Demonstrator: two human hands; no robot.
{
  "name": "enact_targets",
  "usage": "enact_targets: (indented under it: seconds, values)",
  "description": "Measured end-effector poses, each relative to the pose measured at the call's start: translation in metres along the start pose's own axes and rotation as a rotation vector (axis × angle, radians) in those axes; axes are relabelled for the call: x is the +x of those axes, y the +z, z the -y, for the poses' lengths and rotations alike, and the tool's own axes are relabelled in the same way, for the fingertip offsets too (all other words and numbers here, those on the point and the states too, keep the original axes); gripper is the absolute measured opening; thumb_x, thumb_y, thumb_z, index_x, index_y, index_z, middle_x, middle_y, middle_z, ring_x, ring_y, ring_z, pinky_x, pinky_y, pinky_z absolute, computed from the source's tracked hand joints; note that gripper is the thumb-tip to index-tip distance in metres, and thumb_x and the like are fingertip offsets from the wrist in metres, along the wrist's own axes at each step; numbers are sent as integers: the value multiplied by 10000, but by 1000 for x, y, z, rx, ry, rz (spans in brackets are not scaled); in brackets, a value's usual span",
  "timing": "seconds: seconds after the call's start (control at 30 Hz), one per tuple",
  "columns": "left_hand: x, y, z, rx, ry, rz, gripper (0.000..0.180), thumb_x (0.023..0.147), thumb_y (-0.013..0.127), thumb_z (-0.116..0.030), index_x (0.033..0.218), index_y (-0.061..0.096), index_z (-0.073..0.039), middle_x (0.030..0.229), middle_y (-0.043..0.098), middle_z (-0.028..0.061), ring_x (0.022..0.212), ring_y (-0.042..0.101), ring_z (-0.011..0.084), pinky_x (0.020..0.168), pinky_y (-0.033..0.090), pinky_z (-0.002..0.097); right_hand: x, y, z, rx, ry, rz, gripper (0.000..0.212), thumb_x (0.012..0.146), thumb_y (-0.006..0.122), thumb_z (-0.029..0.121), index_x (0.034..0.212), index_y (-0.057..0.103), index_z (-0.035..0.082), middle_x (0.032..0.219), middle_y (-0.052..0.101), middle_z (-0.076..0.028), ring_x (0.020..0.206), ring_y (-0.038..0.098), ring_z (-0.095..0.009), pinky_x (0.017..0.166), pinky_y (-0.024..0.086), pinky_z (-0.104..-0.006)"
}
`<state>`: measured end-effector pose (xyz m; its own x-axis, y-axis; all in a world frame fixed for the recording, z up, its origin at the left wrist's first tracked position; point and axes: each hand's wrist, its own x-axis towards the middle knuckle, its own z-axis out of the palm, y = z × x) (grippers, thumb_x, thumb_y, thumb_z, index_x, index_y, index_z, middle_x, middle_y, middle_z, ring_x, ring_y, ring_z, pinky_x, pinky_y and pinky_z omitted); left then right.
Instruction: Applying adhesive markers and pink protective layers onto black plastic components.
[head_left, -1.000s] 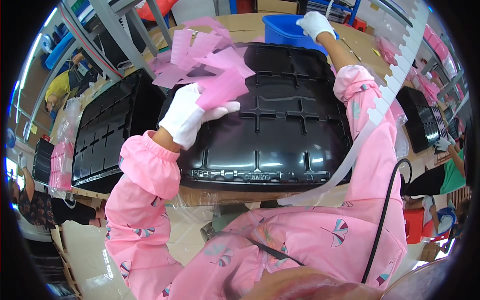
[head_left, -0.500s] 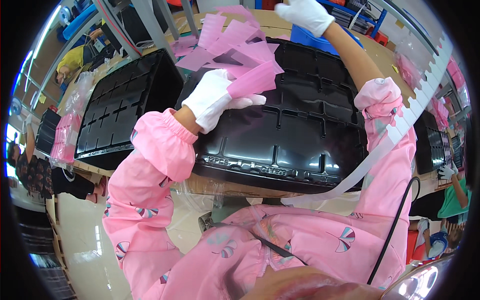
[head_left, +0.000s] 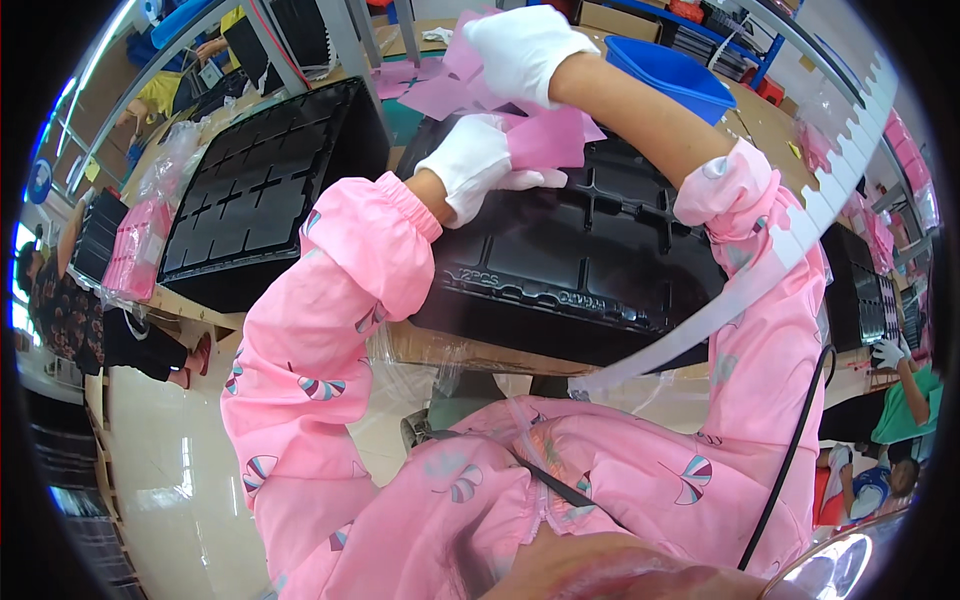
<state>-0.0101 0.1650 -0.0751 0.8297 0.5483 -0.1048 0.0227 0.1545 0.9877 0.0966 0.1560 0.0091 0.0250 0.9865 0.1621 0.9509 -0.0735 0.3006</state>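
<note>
My left hand (head_left: 468, 165), in a white glove, is closed on a fanned bunch of thin pink plastic sheets (head_left: 548, 138), its thumb stretched out beneath them. Beyond it, my right hand (head_left: 530, 52), also gloved, reaches across to the far end of the bunch. Its fingers are bent against the pink sheets, and their tips are partly hidden. Below both hands lies a large black plastic tray (head_left: 540, 250) with raised ribs and moulded cross-shaped grooves. The bunch covers part of its far left area.
A second black tray (head_left: 265, 190) stands to the left, beside bagged pink sheets (head_left: 140, 245). A blue bin (head_left: 670, 80) is at the far right of the table. A white toothed strip (head_left: 745, 285) arcs past my right sleeve. Co-workers are at both sides.
My right hand has moved left from near the blue bin onto the pink sheets. My left hand, still holding the bunch, has shifted slightly right.
</note>
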Motion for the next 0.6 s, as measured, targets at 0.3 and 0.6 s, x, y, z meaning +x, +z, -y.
enact_targets:
  seconds: [0.3,0.6]
  values:
    - [1,-5,0,228,86,106,158,804,667,-78,960,667,-54,867,637,28,749,580,145,644,454,224,-25,26,-90,384,-49,-421,295,694,564,154,942,600,-2,978,622,-229,951,592,-384,802,482,-420]
    - [1,2,-1,131,31,14,197,819,669,-99,1012,656,-57,965,628,94,776,588,185,688,488,260,-26,0,0,-101,-254,-156,491,650,704,162,1101,560,33,1161,563,-154,1083,559,-298,849,481,-388]
